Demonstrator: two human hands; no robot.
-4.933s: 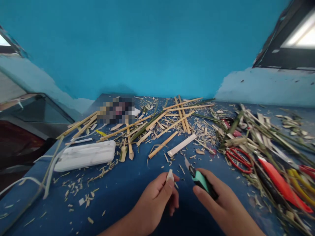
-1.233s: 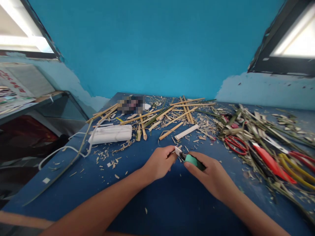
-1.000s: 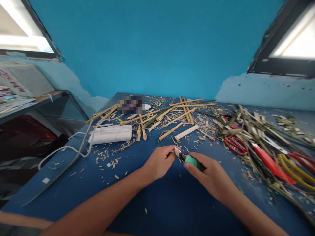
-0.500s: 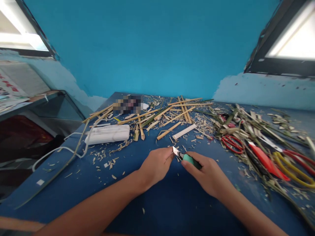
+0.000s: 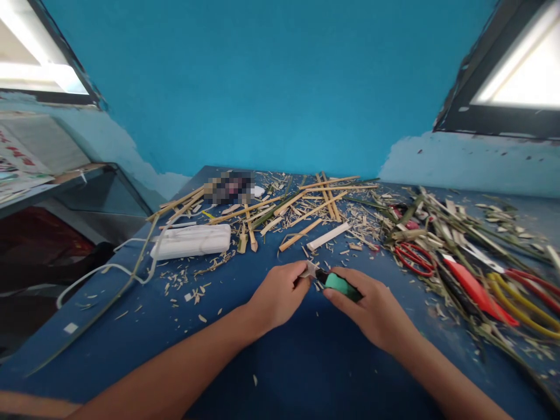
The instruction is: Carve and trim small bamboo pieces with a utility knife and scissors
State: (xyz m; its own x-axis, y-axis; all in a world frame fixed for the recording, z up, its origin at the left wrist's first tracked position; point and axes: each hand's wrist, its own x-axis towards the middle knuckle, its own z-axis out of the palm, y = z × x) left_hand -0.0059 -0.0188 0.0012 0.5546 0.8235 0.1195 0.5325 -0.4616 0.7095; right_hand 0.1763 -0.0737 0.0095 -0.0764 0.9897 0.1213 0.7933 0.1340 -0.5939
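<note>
My right hand is closed around the green and black handle of a utility knife, its blade pointing left. My left hand is closed in a pinch by the blade tip. A small pale piece seems to show at its fingertips; most of it is hidden by the fingers, and I cannot make out its kind. The blade lies against or just beside those fingertips. Both hands are above the blue table. Just beyond them lie a flat pale strip and a split bamboo stick.
A white power strip with cables lies at left. Bamboo sticks cross at the back among shavings. On the right are red-handled scissors, a red-handled tool, yellow-handled scissors and a heap of bamboo scraps.
The knife blade has turned and sits lower against the left fingertips. The right hand has shifted very slightly; the left hand stays nearly in place.
</note>
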